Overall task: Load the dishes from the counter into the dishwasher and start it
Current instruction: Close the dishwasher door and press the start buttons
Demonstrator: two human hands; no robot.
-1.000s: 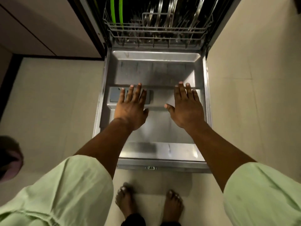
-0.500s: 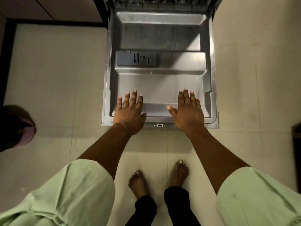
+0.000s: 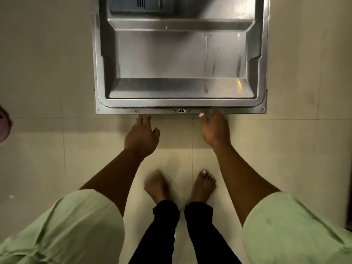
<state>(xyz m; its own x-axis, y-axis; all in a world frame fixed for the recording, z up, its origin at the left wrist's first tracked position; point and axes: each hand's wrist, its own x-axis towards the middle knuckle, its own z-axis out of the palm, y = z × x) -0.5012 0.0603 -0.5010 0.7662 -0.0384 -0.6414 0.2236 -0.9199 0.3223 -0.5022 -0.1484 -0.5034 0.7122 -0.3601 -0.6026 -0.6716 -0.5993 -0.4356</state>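
While my left hand (image 3: 142, 134) hangs just short of the front edge of the dishwasher door (image 3: 181, 54), its fingers are loosely bent and hold nothing. My right hand (image 3: 214, 128) reaches the same edge a little to the right of the small latch (image 3: 181, 110). Its thumb lies beside the rim and its fingers are blurred across it, so I cannot tell whether they grasp the edge or only touch it.

The door lies fully open and flat, its steel inner face toward me. The grey detergent dispenser (image 3: 141, 4) sits at the far end, cut off by the top of the view. No dishes, racks or counter are in view, so I cannot say how the load stands.

I judge this to be the closing step, ahead of starting the wash. The next move calls for both hands to hook under the front lip and lift evenly until the latch catches. After that I would need to find the controls, which are not in view.

My bare feet (image 3: 203, 183) stand on a pale tiled floor (image 3: 57, 73), with my green sleeves (image 3: 62, 225) nearest the camera. No brand, label or writing can be read.
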